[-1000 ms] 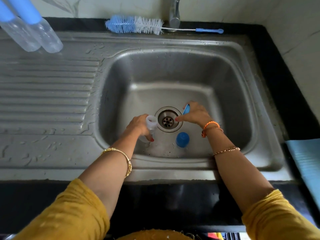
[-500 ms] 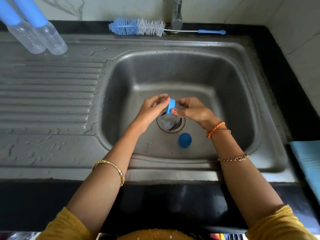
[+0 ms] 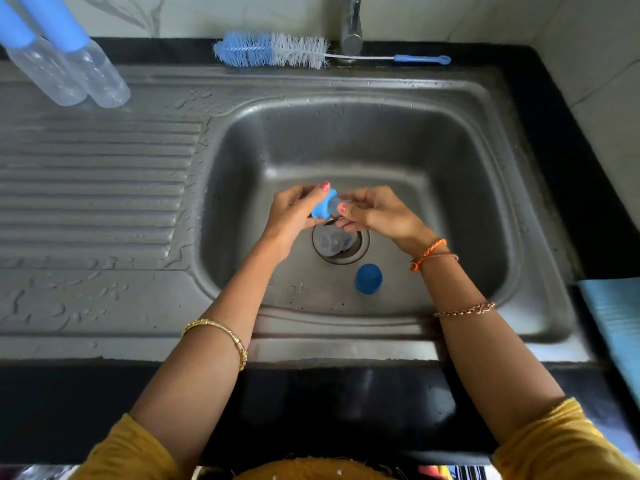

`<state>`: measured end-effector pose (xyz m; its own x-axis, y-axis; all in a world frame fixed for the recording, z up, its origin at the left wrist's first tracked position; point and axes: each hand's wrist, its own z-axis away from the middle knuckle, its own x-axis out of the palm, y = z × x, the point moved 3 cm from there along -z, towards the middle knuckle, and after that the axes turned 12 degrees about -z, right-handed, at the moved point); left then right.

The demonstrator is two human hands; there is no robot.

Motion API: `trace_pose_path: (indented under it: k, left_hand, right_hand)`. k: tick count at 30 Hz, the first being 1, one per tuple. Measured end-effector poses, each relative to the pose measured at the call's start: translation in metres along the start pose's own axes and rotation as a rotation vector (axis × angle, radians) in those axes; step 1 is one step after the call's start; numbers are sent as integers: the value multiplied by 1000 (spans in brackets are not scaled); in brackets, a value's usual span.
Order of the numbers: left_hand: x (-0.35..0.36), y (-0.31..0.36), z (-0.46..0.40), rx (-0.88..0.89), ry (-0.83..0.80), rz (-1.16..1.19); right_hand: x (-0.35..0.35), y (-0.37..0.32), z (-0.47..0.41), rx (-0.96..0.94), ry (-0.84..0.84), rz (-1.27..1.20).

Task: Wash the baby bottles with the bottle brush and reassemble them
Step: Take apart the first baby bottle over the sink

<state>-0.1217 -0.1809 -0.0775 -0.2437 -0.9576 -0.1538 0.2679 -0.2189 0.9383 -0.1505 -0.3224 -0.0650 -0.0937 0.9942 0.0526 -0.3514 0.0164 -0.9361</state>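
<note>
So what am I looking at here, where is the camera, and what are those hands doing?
No machine here: a person wears a wide-angle camera on the head, looking down at their own hands over a steel sink. The left hand grips a blue bottle ring; the right hand pinches a clear teat at that ring. A clear part lies on the drain, a blue cap beside it. The bottle brush lies behind the basin, and two bottles rest on the draining board.

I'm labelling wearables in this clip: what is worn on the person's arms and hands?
Mustard-yellow sleeves pushed up both arms. Left arm: a gold bangle. Right arm: an orange braided thread with a thin bangle at the wrist, and a copper-toned chain bracelet higher up. Fingernails are painted red-pink.
</note>
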Motion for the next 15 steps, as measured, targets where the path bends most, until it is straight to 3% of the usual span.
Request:
trace_pose_path:
  k: [5, 9, 15]
  left_hand:
    - [1, 0, -1, 3, -23, 75]
    - [2, 0, 0, -17, 8, 106]
    - [6, 2, 7, 8, 50, 56]
  right_hand:
    - [-3, -1, 2, 24, -111, -134]
    - [-7, -4, 2, 1, -90, -331]
    - [0, -2, -1, -105, -31, -105]
